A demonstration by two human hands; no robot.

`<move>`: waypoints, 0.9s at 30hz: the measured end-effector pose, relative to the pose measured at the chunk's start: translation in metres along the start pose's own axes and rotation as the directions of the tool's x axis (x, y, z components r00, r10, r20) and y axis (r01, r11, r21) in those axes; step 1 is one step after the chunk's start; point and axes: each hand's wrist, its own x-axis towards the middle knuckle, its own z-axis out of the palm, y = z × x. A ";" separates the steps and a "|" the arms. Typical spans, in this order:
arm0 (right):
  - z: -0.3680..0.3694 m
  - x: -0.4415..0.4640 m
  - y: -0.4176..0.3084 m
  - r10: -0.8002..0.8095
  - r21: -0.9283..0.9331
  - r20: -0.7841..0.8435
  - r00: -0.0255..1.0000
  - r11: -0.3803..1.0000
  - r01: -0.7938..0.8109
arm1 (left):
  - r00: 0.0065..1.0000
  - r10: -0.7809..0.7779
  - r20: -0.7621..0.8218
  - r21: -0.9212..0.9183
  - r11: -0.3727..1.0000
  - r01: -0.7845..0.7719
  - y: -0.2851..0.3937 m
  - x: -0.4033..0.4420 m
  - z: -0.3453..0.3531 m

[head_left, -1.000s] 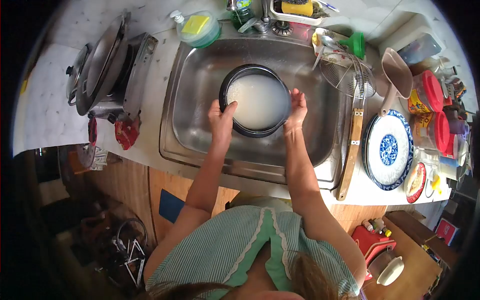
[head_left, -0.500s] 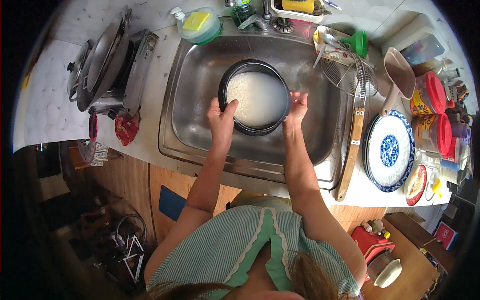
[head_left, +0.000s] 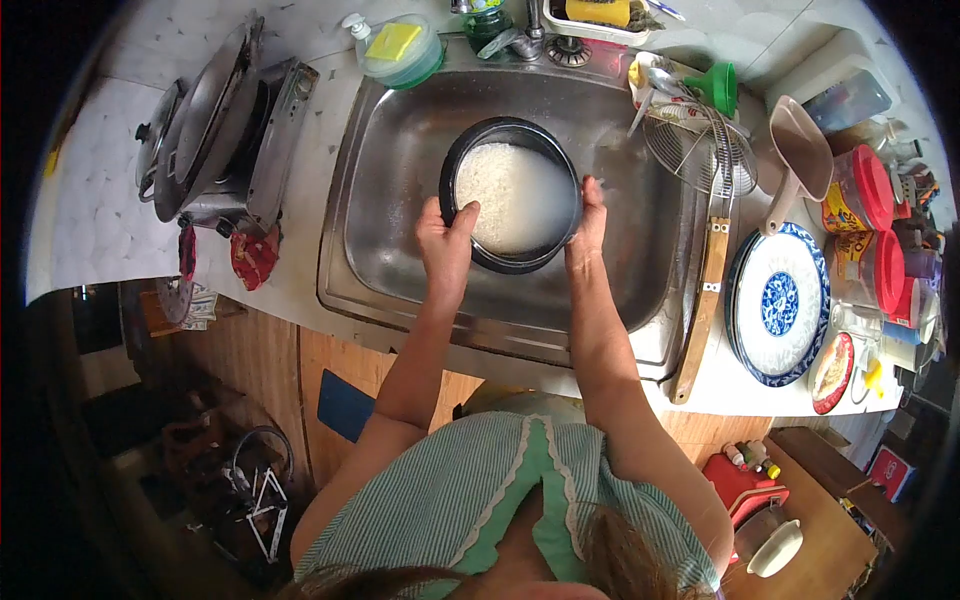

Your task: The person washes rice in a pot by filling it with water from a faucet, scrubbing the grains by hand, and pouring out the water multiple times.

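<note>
A round black pot (head_left: 508, 126) is held over the sink, tilted toward the right. White rice (head_left: 486, 185) heaps on its left side, and cloudy water (head_left: 543, 205) gathers on the right. My left hand (head_left: 446, 240) grips the pot's left rim, its thumb over the edge and the other fingers hidden outside. On the opposite side, my right hand (head_left: 588, 222) holds the outer wall near the rim, with part of its fingers hidden behind the pot.
The steel sink (head_left: 390, 200) surrounds the pot, with a faucet (head_left: 520, 42) behind. Left stands a stove (head_left: 285, 130) with pans. On the right are a wire strainer (head_left: 700, 150), a wooden-handled tool (head_left: 703, 310), a saucepan (head_left: 800, 150), stacked plates (head_left: 780, 345) and red-lidded jars (head_left: 872, 185).
The cloudy water has shifted right, and more rice shows on the left. My right hand's fingers have drawn closer together against the pot's side. My left hand keeps its grip.
</note>
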 end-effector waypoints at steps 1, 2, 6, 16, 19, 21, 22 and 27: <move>0.000 0.003 0.001 -0.018 0.018 -0.016 1.000 1.000 0.018 | 1.000 -0.007 -0.001 0.002 1.000 0.007 -0.001 0.000 0.000; -0.001 0.005 0.002 -0.036 0.034 -0.032 0.999 0.999 0.037 | 1.000 -0.006 -0.002 0.000 1.000 0.006 -0.001 0.000 0.000; 0.011 -0.007 -0.005 0.038 0.052 -0.021 0.999 0.998 -0.037 | 1.000 -0.008 -0.013 -0.006 1.000 0.007 0.001 -0.003 0.002; 0.002 -0.006 -0.006 0.066 0.147 0.079 0.995 0.986 -0.077 | 0.999 0.053 0.003 0.058 0.997 -0.053 0.006 -0.005 0.004; -0.008 0.004 -0.003 0.083 0.143 0.034 0.996 0.986 -0.087 | 0.997 0.075 0.001 0.071 0.995 -0.075 0.007 -0.006 0.005; -0.008 0.005 -0.002 0.092 0.143 0.011 0.996 0.985 -0.093 | 0.997 0.080 0.004 0.095 0.992 -0.080 0.009 -0.006 0.006; -0.004 0.002 -0.003 0.101 0.137 0.012 0.995 0.985 -0.102 | 0.997 0.082 0.006 0.108 0.991 -0.082 0.009 -0.006 0.006; -0.002 0.001 -0.003 0.099 0.120 0.000 0.995 0.988 -0.098 | 0.996 0.092 0.018 0.113 0.989 -0.093 0.010 -0.005 0.007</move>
